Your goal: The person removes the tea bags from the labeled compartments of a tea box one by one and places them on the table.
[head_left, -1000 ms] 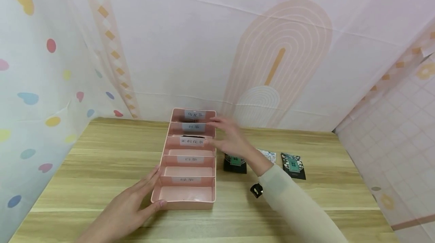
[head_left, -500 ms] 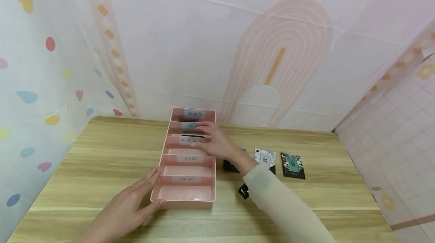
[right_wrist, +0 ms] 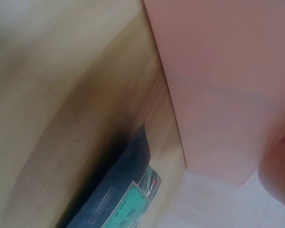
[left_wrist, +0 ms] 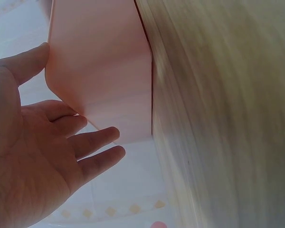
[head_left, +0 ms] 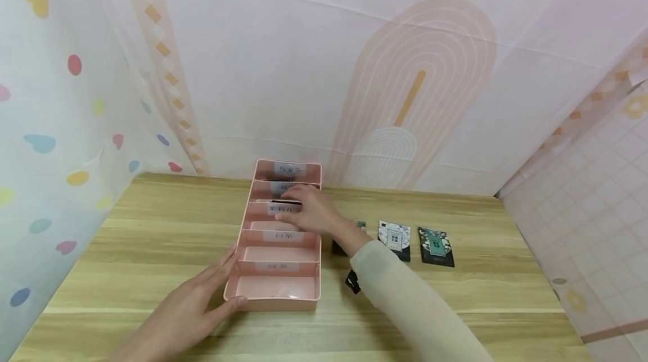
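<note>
A long pink divided box (head_left: 273, 306) with paper labels on its dividers stands on the wooden table. My left hand (head_left: 194, 300) rests against its near left corner, thumb at the front rim and fingers along the side; the left wrist view shows these fingers spread. Over the middle compartments reaches my right hand (head_left: 316, 210), its thumb and index finger apart on either side of a divider. A thin dark edge (head_left: 287, 202) shows between them, at the back of that divider. Only a bit of the right hand (right_wrist: 278, 173) enters the right wrist view.
Right of the box lie a white floral tea packet (head_left: 395, 238), a dark tea packet with a green label (head_left: 437, 248), and another dark packet (head_left: 343, 248) partly behind my right wrist. A patterned cloth (head_left: 243, 98) hangs behind the table (head_left: 187, 210).
My right hand has moved left and inward over the box, its thumb and index finger coming to the dark edge. More of the white floral packet shows. The left hand and box have stayed put.
</note>
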Tool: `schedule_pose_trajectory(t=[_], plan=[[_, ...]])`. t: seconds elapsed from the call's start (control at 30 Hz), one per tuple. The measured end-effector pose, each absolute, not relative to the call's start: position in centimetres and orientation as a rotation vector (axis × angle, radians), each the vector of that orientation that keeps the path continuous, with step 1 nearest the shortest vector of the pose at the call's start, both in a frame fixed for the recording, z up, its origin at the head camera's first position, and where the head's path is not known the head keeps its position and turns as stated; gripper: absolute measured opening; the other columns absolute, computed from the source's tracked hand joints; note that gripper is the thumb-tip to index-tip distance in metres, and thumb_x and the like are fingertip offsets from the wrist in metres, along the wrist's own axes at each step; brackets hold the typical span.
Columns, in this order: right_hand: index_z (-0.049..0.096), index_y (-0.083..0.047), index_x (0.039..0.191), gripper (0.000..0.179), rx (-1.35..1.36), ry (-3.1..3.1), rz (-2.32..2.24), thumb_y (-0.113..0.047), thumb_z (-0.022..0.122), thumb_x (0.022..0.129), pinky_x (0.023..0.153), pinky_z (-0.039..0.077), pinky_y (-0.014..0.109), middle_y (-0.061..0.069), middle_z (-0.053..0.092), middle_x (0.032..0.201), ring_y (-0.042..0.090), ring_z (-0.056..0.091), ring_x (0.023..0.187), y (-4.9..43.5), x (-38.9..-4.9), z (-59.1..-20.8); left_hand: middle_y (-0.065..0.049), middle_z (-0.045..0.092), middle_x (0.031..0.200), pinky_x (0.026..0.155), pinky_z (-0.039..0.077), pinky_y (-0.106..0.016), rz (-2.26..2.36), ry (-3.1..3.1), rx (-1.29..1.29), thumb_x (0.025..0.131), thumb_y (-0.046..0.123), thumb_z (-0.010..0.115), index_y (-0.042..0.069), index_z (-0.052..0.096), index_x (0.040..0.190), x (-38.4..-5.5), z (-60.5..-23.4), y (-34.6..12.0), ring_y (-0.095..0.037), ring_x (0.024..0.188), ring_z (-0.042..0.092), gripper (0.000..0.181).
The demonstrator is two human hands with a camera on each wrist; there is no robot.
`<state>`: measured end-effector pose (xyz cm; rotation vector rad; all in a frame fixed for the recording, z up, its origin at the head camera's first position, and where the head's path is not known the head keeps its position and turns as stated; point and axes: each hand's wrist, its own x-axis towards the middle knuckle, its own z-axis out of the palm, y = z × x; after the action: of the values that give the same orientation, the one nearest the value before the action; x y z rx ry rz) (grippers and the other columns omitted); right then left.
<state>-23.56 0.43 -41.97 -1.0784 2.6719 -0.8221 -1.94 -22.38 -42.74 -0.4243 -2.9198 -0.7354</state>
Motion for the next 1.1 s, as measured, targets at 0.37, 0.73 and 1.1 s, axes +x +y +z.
schedule_pose_trajectory(t=[0.37, 0.73, 1.1], plan=[[0.077, -0.005, 0.118, 0.025, -1.167, 2.72, -0.864, -0.023, 0.072, 0.1, 0.1, 0.052, 0.033, 0.007, 0.075, 0.118, 0.022, 0.067, 0.115, 0.0, -23.71, -42.46, -0.01, 0.04, 0.166, 0.102, 0.052, -0.056, -0.733, -2.926, -0.424, 0.098, 0.048, 0.072, 0.005, 0.045, 0.158, -1.82, -42.85, -22.53, -0.035, 0.135, 0.057, 0.079], [0.079, -0.003, 0.11, 0.016, -1.21, 2.722, -0.91, -0.006, 0.066, 0.102, 0.099, 0.054, 0.034, 0.008, 0.076, 0.111, 0.024, 0.069, 0.109, -0.01, -23.78, -42.5, -0.01, 0.04, 0.166, 0.103, 0.051, -0.056, -0.723, -2.914, -0.427, 0.098, 0.047, 0.073, 0.004, 0.046, 0.158, -1.88, -42.96, -22.57, -0.036, 0.136, 0.057, 0.078], [0.08, -0.002, 0.106, 0.012, -1.111, 2.692, -1.052, -0.003, 0.069, 0.101, 0.088, 0.056, 0.03, 0.009, 0.076, 0.108, 0.022, 0.07, 0.102, -0.1, -23.49, -42.52, -0.011, 0.04, 0.165, 0.102, 0.05, -0.056, -0.727, -2.903, -0.43, 0.098, 0.046, 0.074, 0.005, 0.045, 0.158, -1.87, -42.92, -22.63, -0.035, 0.135, 0.057, 0.079]])
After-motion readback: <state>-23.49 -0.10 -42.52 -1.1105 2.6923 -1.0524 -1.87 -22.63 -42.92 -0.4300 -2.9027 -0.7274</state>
